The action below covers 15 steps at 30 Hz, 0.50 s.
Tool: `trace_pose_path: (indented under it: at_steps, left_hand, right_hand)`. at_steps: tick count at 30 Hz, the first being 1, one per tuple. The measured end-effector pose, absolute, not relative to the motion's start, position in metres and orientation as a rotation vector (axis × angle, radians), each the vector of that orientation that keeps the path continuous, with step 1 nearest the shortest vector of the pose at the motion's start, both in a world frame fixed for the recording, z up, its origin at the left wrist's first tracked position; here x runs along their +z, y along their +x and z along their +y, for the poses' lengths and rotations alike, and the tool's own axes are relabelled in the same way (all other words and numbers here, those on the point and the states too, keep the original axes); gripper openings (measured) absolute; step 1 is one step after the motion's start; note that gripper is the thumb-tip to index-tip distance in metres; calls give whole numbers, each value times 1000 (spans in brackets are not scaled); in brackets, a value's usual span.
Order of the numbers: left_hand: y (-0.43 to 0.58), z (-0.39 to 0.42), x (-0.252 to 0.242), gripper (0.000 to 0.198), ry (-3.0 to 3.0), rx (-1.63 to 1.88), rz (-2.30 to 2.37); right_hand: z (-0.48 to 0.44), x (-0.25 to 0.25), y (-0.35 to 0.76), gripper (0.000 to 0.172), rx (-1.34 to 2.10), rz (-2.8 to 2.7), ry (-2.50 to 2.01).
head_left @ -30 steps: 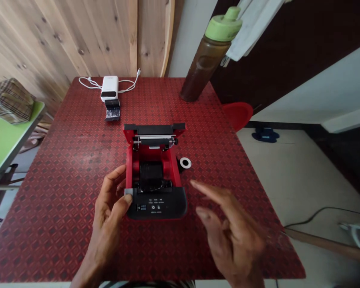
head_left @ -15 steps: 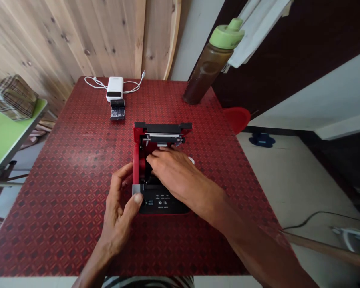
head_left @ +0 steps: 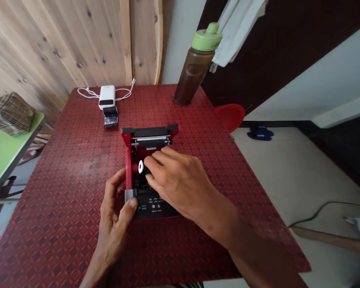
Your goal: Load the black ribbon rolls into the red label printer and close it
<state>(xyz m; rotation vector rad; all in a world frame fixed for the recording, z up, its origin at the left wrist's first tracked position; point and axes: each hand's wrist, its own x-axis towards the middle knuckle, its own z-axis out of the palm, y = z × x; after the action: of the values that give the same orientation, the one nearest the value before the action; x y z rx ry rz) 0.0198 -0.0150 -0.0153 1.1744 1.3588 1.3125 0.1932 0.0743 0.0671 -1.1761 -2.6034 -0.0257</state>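
A red and black label printer (head_left: pixel 149 206) sits on the table with its lid (head_left: pixel 151 131) raised, showing a roller under the lid and an open bay. My left hand (head_left: pixel 115 214) grips the printer's left side, thumb on the grey front corner and fingers along the outer wall. Over the bay, my right hand (head_left: pixel 176 176) is closed around a small roll (head_left: pixel 141 166). Only the roll's white ring-shaped end shows, at the left of my fingertips; my hand hides the rest and the printer's right side.
A brown bottle with a green cap (head_left: pixel 194 66) stands at the table's back right. A white power bank (head_left: pixel 107 97) with a cable lies back left, a crumpled black strip (head_left: pixel 110 117) before it. A red stool (head_left: pixel 234 116) is beyond the right edge.
My right hand has lifted and turned within the bay, and a white ring end now shows left of its fingers. My left hand keeps its hold. The view has shifted slightly.
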Motion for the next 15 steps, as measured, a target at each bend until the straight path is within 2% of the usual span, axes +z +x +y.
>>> trace_pose_path:
  at_steps: [2,4,7,10,15]
  left_hand:
    - [20,-15,-13,56,1170,1288,1363]
    - [22,-15,-8,57,1134,1259,1383]
    - [25,-16,-2,59,1060,1228,1435]
    - [27,-17,2,59,1044,1210,1478]
    - [28,-16,3,62,1071,1211,1556]
  right_hand:
    - [67,72,208,10,40,-2437,-1104]
    - [57,78,231,8,247,-2230,-1069]
    - [36,73,271,26,565,-1864,-1103]
    - [16,49,297,38,726,-1594,-1203]
    - [0,4,293,36,790,-1671,-1463]
